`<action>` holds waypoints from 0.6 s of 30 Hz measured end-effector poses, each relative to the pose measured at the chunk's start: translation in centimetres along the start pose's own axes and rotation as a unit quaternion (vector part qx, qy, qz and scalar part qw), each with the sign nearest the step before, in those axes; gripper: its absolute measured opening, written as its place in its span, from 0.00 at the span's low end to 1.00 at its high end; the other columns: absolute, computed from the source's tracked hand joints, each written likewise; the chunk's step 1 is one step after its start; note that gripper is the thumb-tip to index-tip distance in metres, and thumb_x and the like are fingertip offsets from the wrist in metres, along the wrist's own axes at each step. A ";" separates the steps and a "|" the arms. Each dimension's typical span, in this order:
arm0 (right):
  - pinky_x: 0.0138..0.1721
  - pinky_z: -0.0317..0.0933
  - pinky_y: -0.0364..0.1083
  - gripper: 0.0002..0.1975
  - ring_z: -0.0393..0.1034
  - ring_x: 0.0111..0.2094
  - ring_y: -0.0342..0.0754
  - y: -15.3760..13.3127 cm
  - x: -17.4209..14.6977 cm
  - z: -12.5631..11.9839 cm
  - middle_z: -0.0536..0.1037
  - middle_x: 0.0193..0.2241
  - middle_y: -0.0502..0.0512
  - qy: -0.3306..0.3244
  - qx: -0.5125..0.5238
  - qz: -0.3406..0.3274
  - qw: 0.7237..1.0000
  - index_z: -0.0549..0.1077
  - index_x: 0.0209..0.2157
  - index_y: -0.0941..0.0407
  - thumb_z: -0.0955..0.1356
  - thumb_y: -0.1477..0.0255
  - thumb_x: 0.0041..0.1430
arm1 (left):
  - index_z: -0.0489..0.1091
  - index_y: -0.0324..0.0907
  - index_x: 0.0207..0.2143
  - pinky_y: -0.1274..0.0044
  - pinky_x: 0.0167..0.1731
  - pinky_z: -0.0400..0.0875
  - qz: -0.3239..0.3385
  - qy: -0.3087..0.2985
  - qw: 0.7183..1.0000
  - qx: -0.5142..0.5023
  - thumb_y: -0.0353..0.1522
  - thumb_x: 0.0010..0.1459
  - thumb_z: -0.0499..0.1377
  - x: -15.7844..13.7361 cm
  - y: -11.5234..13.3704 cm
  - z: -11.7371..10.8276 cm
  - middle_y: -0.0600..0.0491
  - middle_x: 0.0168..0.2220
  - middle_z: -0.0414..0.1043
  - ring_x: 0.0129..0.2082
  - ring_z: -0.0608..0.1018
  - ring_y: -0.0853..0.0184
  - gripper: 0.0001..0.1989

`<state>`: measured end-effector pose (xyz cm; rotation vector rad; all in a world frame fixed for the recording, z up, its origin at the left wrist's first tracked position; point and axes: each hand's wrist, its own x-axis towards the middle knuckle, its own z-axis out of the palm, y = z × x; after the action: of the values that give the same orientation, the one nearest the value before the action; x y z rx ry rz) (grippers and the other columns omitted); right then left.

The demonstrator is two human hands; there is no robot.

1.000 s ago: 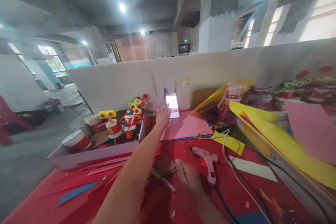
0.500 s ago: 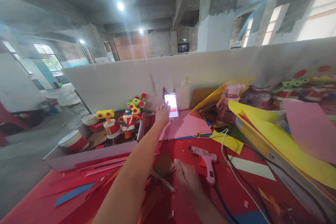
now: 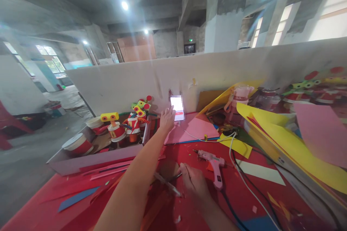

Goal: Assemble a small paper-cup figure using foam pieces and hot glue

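My left hand [image 3: 167, 118] reaches forward to a lit smartphone [image 3: 176, 109] that leans upright against the white partition. Its fingers are stretched out at the left edge of the screen; whether they touch the glass I cannot tell. Lower down, my right hand [image 3: 193, 180] rests on the red table with its fingers curled closed. A thin dark metallic piece [image 3: 176, 177] sticks out to the left of those fingers, and what it belongs to is hidden. Right of this hand lies a pink glue gun [image 3: 213, 164], its nozzle pointing left.
On the left, a shallow box [image 3: 97, 162] holds paper-cup robot figures [image 3: 116, 130]. Pink paper sheets [image 3: 193, 130] lie below the phone. A white cable [image 3: 230, 148] and a black cord [image 3: 230, 205] cross the right side, near yellow sheets [image 3: 287, 137].
Both hands stay almost where they were, the left at the phone and the right on the table. The whole view has shifted very slightly.
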<state>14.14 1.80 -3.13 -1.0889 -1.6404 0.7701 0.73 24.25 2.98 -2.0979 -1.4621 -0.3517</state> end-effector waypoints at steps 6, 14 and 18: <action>0.28 0.54 0.40 0.28 0.68 0.25 0.43 0.0 0.0 0.0 0.74 0.21 0.52 0.009 0.003 -0.003 1.000 0.72 0.25 0.56 0.52 0.57 0.67 | 0.64 0.42 0.49 0.62 0.45 0.62 0.021 -0.010 1.000 -0.014 0.27 0.52 0.57 -0.1 0.1 0.1 0.47 0.65 0.51 0.54 0.63 0.53 0.20; 0.30 0.54 0.40 0.26 0.70 0.27 0.44 0.0 0.0 -0.1 0.75 0.23 0.52 -0.006 0.014 0.006 1.000 0.72 0.27 0.56 0.53 0.59 0.68 | 0.64 0.42 0.50 0.62 0.46 0.60 0.000 0.000 1.000 -0.011 0.22 0.50 0.53 0.7 -0.1 0.2 0.49 0.65 0.50 0.55 0.63 0.53 0.23; 0.30 0.54 0.40 0.26 0.71 0.27 0.44 0.1 0.0 -0.1 0.75 0.23 0.52 -0.004 0.006 0.010 1.000 0.72 0.27 0.56 0.53 0.59 0.67 | 0.63 0.41 0.51 0.62 0.46 0.60 -0.005 0.015 1.000 0.002 0.21 0.51 0.50 1.1 -0.3 0.1 0.47 0.65 0.51 0.54 0.63 0.53 0.23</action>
<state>14.23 1.87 -3.22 -1.0966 -1.6313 0.7979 0.85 25.27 3.51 -2.0738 -1.4550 -0.3829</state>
